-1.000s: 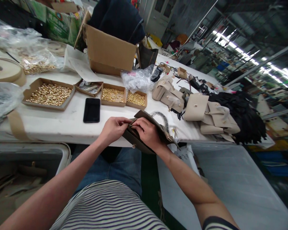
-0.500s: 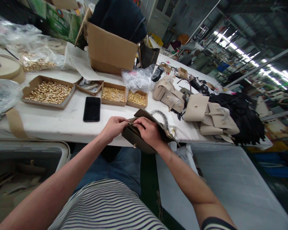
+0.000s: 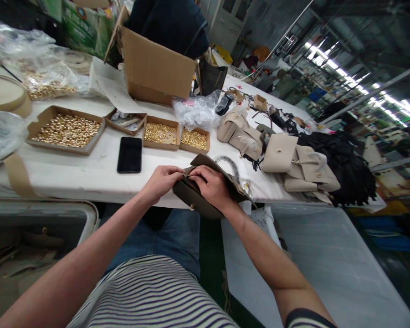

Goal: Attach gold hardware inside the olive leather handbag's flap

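Observation:
At the front edge of the white table (image 3: 89, 175) I hold a small olive-brown leather bag (image 3: 195, 200) with its flap lifted. My left hand (image 3: 161, 181) pinches the bag's left rim, fingers closed on a small gold fitting. My right hand (image 3: 212, 187) is curled over the bag's opening and presses into it. A gold stud shows on the bag's lower front. What my fingertips hold inside the bag is hidden.
A black phone (image 3: 130, 154) lies left of my hands. Behind it stand cardboard trays of gold hardware (image 3: 65, 131), (image 3: 160, 134), (image 3: 193, 139). An open cardboard box (image 3: 154, 70) is at the back. Beige bags (image 3: 295, 164) and black material (image 3: 345, 166) lie to the right. A bin (image 3: 37, 237) sits lower left.
Both hands stay on the bag at the same spot, with only small finger shifts. The view has drifted slightly, nothing else on the table moved.

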Motion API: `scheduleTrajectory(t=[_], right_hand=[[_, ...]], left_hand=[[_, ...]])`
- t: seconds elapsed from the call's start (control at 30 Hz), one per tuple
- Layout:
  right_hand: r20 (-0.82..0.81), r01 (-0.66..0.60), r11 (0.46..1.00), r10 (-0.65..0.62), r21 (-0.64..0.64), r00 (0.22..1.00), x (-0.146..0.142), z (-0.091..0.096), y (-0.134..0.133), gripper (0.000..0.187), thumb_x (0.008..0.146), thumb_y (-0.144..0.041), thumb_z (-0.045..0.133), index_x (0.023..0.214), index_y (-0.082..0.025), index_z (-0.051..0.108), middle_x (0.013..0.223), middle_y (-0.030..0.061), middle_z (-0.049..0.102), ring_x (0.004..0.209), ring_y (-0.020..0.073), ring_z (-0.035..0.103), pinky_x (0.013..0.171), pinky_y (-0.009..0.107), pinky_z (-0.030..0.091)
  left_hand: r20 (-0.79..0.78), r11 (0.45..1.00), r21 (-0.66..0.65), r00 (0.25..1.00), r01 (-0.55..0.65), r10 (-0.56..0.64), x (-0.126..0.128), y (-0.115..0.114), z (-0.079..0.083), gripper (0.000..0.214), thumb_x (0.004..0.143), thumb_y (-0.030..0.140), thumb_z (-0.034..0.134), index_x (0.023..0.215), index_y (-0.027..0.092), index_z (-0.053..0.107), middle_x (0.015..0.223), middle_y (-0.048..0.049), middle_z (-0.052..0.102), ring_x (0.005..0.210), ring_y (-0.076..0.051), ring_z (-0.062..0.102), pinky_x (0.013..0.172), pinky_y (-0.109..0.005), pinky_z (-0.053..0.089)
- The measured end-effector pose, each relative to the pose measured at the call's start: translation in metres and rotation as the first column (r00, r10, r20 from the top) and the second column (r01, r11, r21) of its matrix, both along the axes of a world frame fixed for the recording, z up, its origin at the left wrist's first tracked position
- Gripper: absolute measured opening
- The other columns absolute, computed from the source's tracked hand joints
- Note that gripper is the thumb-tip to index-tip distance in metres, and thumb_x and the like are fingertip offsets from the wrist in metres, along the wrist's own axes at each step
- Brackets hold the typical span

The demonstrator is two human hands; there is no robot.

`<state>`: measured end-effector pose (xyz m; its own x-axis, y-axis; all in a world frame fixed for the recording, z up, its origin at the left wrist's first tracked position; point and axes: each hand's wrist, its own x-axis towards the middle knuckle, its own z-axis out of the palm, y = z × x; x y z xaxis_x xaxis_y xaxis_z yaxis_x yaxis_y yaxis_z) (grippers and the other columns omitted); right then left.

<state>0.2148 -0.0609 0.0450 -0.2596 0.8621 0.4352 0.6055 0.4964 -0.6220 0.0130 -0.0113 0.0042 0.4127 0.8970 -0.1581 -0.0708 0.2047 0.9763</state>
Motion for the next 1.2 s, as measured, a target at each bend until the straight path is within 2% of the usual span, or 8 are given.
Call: scheduleTrajectory(t=[0.23, 0.37, 0.47, 0.63, 0.77, 0.9, 1.03, 1.2], right_hand=[[-0.011, 0.033, 0.999, -0.033, -0.013, 0.999, -0.002, 0.003, 0.002, 0.013, 0.109, -0.022, 0.067, 0.097, -0.024, 0.071, 0.097, 0.0034, 0.076, 0.094, 0.0242, 0.072, 0.09, 0.037, 0.058], [-0.013, 0.021, 1.0, -0.021, 0.006, 1.0, 0.001, 0.001, -0.001, 0.011, 0.109, -0.021, 0.067, 0.099, -0.024, 0.072, 0.099, 0.0037, 0.074, 0.096, 0.0245, 0.072, 0.093, 0.038, 0.059], [0.017, -0.015, 0.998, 0.014, 0.057, 1.0, 0.003, -0.002, -0.01, 0.012, 0.112, -0.021, 0.065, 0.104, -0.026, 0.072, 0.109, 0.0057, 0.073, 0.107, 0.0261, 0.071, 0.102, 0.042, 0.06], [0.109, -0.042, 0.996, 0.033, 0.083, 0.994, 0.004, 0.0, -0.025, 0.016, 0.115, -0.018, 0.059, 0.114, -0.028, 0.071, 0.153, 0.0067, 0.063, 0.136, 0.0287, 0.065, 0.124, 0.05, 0.05], [0.142, -0.102, 0.993, 0.093, 0.06, 0.985, 0.007, 0.001, -0.028, 0.019, 0.116, -0.016, 0.056, 0.12, -0.03, 0.068, 0.144, 0.0048, 0.069, 0.134, 0.0263, 0.067, 0.121, 0.048, 0.054], [0.198, -0.101, 0.993, 0.088, 0.055, 0.976, 0.011, -0.004, -0.032, 0.022, 0.115, -0.016, 0.057, 0.126, -0.032, 0.066, 0.139, 0.0042, 0.071, 0.13, 0.026, 0.069, 0.115, 0.048, 0.058], [0.234, -0.085, 0.995, 0.069, 0.059, 0.97, 0.013, -0.009, -0.035, 0.025, 0.114, -0.013, 0.058, 0.127, -0.033, 0.064, 0.139, 0.0048, 0.071, 0.129, 0.0263, 0.07, 0.112, 0.049, 0.059], [0.312, -0.11, 0.988, 0.072, 0.106, 0.947, 0.015, -0.008, -0.033, 0.022, 0.113, -0.01, 0.061, 0.125, -0.029, 0.065, 0.135, 0.0065, 0.073, 0.124, 0.0251, 0.073, 0.107, 0.046, 0.063]], left_hand=[[-0.032, 0.996, 0.084, 0.999, 0.042, -0.039, -0.007, 0.003, 0.003, 0.027, 0.076, 0.037, 0.07, 0.087, 0.017, 0.085, 0.084, -0.0042, 0.079, 0.08, -0.02, 0.064, 0.073, -0.029, 0.044], [-0.128, 0.96, 0.265, 0.99, 0.091, -0.058, -0.009, 0.0, 0.013, 0.029, 0.083, 0.038, 0.065, 0.09, 0.017, 0.084, 0.086, -0.0038, 0.079, 0.084, -0.022, 0.068, 0.078, -0.031, 0.048], [-0.198, 0.928, 0.362, 0.98, 0.088, -0.015, -0.008, -0.008, 0.021, 0.026, 0.086, 0.033, 0.061, 0.091, 0.018, 0.082, 0.084, -0.0033, 0.079, 0.082, -0.022, 0.068, 0.077, -0.032, 0.049], [-0.223, 0.891, 0.453, 0.972, 0.032, 0.078, -0.005, -0.027, 0.026, 0.019, 0.088, 0.023, 0.061, 0.09, 0.019, 0.08, 0.084, -0.003, 0.077, 0.078, -0.02, 0.065, 0.074, -0.032, 0.047], [-0.169, 0.842, 0.538, 0.972, -0.05, 0.166, -0.006, -0.043, 0.027, 0.015, 0.092, 0.017, 0.063, 0.092, 0.019, 0.077, 0.086, -0.0034, 0.072, 0.078, -0.018, 0.063, 0.073, -0.032, 0.046], [-0.091, 0.826, 0.552, 0.976, -0.116, 0.197, -0.012, -0.061, 0.019, 0.014, 0.099, 0.014, 0.062, 0.092, 0.02, 0.073, 0.09, -0.0039, 0.068, 0.082, -0.019, 0.064, 0.074, -0.032, 0.049], [-0.079, 0.797, 0.59, 0.972, -0.132, 0.219, -0.014, -0.077, 0.0, 0.017, 0.102, 0.009, 0.057, 0.108, 0.019, 0.07, 0.101, -0.0069, 0.065, 0.093, -0.02, 0.065, 0.081, -0.034, 0.053], [-0.182, 0.662, 0.742, 0.918, -0.107, 0.352, -0.01, -0.084, -0.012, 0.028, 0.104, 0.003, 0.053, 0.121, 0.019, 0.068, 0.102, -0.0069, 0.067, 0.089, -0.02, 0.064, 0.079, -0.035, 0.054]])
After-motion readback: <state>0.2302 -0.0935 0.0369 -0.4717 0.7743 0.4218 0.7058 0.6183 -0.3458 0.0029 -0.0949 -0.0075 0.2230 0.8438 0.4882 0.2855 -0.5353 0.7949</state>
